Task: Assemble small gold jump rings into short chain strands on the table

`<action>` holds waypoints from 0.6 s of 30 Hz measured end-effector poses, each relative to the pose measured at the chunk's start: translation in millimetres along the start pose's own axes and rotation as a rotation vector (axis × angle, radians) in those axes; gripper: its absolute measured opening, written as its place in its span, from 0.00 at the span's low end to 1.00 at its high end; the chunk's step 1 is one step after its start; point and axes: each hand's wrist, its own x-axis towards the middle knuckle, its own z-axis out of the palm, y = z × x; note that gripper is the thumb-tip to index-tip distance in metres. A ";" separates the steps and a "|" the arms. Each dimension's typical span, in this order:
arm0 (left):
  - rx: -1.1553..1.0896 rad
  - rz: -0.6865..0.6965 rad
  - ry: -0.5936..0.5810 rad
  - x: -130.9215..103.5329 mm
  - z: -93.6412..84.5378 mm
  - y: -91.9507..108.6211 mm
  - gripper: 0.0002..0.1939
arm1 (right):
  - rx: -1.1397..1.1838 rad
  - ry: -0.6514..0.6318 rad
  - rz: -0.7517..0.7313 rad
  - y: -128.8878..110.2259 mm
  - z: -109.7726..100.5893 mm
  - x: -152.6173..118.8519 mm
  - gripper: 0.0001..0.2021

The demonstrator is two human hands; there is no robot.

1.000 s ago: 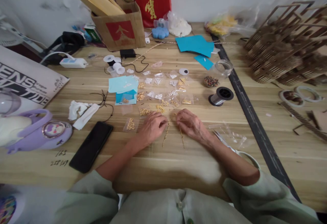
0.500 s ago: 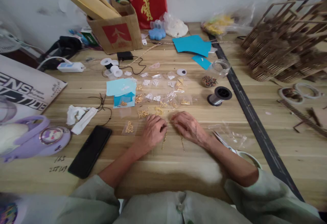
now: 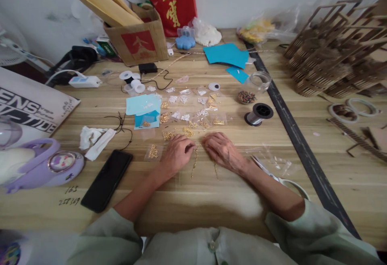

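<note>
A thin gold beaded strand point(image 3: 195, 163) hangs down the wood between my hands, and a shorter gold strand point(image 3: 216, 171) lies below my right hand. My left hand point(image 3: 179, 152) is closed in a pinch at the upper end of the left strand; what is between the fingertips is too small to make out. My right hand point(image 3: 222, 149) rests on the table with curled fingers that hide what they hold. Gold beads point(image 3: 168, 136) lie just above my left hand, and a small bag of gold beads point(image 3: 153, 151) is left of it.
A black phone point(image 3: 107, 180) lies left of my left forearm. Scissors point(image 3: 284, 181) are beside my right forearm. A wire spool point(image 3: 259, 114) and a jar of beads point(image 3: 247, 96) stand at the right. Blue cards point(image 3: 143, 104) lie behind, at the left.
My left hand has moved slightly left, away from the left strand's top, widening the gap between my hands. My right hand has hardly moved.
</note>
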 end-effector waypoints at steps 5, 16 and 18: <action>-0.021 0.028 -0.020 7.4 1.2 -4.3 0.03 | -0.020 0.029 0.003 -0.8 -2.1 1.0 0.07; 0.065 -0.001 -0.150 22.0 -1.1 11.9 0.04 | -0.022 0.012 -0.037 1.8 1.2 1.0 0.09; 0.074 0.005 -0.146 23.1 1.8 12.8 0.03 | -0.029 0.017 -0.030 2.4 0.9 0.7 0.09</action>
